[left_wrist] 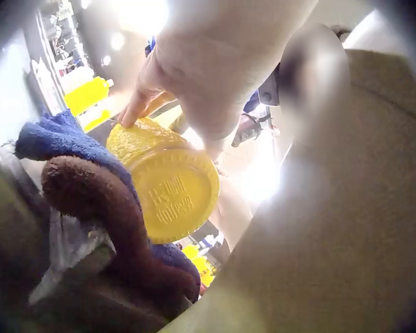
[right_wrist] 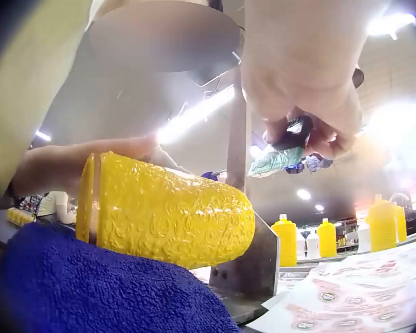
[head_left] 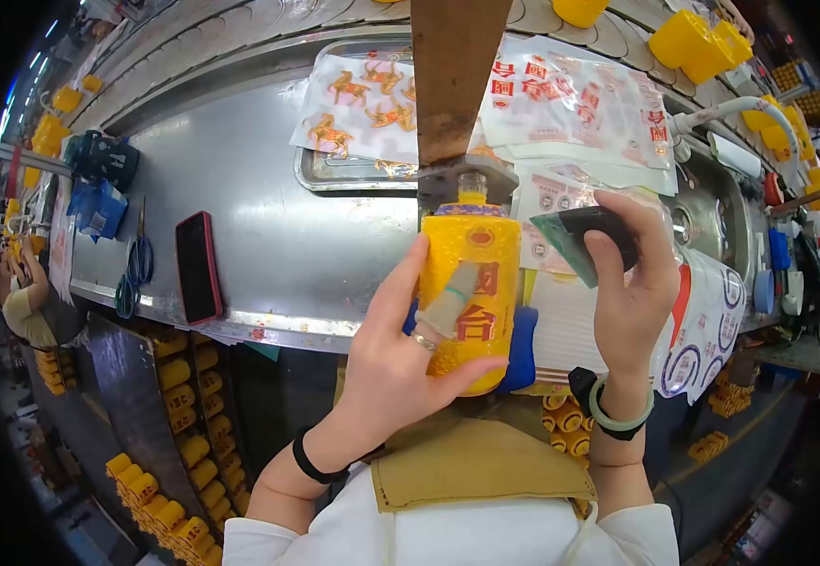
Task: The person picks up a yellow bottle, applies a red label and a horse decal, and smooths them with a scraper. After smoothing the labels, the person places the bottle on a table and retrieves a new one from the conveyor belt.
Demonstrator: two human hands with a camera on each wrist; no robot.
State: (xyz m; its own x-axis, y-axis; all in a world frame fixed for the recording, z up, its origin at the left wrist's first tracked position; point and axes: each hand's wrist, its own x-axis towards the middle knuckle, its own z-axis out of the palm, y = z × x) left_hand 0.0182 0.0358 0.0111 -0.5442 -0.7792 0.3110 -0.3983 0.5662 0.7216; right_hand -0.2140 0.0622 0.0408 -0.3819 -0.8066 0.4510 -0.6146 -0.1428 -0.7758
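A yellow embossed bottle (head_left: 481,236) with red characters lies with its clear glass neck toward the upright post. My left hand (head_left: 391,363) holds it, index finger along its left side and thumb across the lower front. A pale wrap (head_left: 452,300) covers one finger, which lies on the characters. The bottle's round base (left_wrist: 175,198) shows in the left wrist view. Under the bottle is a blue towel (right_wrist: 104,284), with a brown cloth (left_wrist: 90,194) beside it. To the right, my right hand (head_left: 632,297) pinches a flat black and green scraper-like piece (head_left: 580,236), raised apart from the bottle.
The brown post (head_left: 457,75) rises just beyond the bottle. Printed sheets (head_left: 570,104) lie at the back right, and a metal tray (head_left: 311,170) holds another decorated sheet. A phone (head_left: 199,267) and blue scissors (head_left: 134,269) lie left. At the right is a sink (head_left: 712,203).
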